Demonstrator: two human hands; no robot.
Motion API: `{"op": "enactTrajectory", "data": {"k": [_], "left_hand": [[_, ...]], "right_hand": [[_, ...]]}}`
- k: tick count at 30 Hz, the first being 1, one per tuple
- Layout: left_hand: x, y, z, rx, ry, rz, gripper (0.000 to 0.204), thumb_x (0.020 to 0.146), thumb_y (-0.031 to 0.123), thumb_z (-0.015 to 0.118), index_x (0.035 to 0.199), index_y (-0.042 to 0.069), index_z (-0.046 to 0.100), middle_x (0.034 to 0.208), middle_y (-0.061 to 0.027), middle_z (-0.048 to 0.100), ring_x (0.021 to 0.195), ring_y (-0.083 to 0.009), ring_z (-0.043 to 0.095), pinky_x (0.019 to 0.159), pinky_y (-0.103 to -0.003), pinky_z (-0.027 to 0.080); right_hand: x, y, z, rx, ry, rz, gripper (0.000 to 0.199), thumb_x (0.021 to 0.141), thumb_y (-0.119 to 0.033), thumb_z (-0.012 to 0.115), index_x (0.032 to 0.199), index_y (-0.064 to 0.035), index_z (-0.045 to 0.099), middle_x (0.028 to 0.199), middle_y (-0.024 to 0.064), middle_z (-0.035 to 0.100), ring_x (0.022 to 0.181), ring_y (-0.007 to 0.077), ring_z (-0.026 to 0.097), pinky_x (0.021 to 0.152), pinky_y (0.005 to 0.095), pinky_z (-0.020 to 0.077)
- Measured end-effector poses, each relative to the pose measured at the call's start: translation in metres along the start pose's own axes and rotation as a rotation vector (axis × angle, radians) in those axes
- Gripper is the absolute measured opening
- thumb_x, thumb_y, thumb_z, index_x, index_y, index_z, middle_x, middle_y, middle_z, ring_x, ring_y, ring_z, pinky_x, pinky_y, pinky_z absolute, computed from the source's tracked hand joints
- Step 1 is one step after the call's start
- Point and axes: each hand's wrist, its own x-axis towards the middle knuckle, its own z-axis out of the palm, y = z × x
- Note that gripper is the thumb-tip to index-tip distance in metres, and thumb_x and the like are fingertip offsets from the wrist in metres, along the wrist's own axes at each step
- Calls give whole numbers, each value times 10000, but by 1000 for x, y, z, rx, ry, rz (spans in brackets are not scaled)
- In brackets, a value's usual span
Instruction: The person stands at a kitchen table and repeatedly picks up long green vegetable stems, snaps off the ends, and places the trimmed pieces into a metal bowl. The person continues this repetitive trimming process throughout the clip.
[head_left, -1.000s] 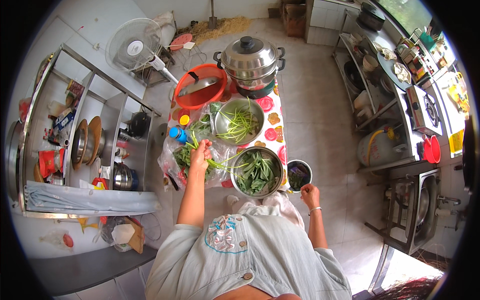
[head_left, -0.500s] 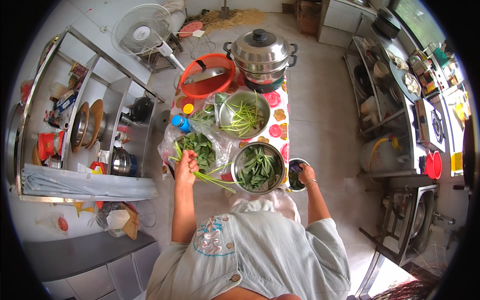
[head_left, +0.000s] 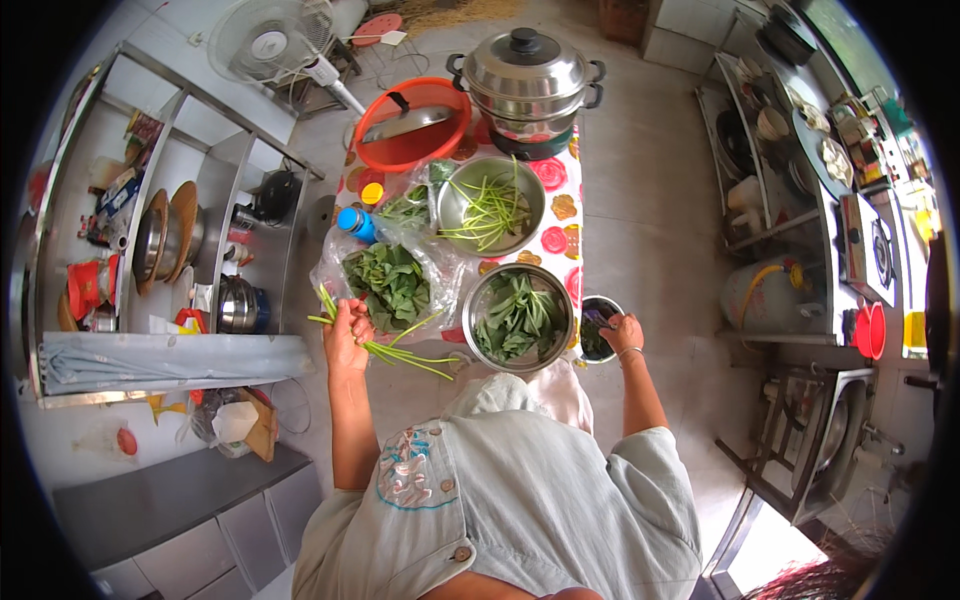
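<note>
Two hands work: left hand [head_left: 345, 330] fingers grip green stems [head_left: 400, 352] beside a clear plastic bag [head_left: 395, 275]; right hand [head_left: 622, 332] fingers' state unclear.

Single head-worn fisheye view, looking straight down

From high above, it faces the worktop [head_left: 560, 200] and floor, fairly distant; edges bend toward the dark round rim.

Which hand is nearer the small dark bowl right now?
Right. The right hand is at the rim of the small dark bowl; the left hand is across the leaf-filled steel bowl, holding green stems.
</note>
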Motion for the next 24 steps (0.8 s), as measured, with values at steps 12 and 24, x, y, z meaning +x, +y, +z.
{"op": "enactTrajectory", "data": {"k": [12,24], "left_hand": [[10,32,-36,-80,39,40,232,888,284,525,877,53,546,793,-30,527,497,-48,361,406,-176,274],[32,55,-76,-131,-213,85,377,900,412,458,960,54,558,880,-68,566,538,-43,353,488,-183,305]], "right_hand": [[55,-183,27,35,40,-440,128,724,-179,596,784,-69,620,760,135,610,710,335,589,656,401,482],[145,-319,180,-30,-100,-588,150,697,-101,534,794,-34,626,755,194,619,722,353,597,694,417,485]]}}
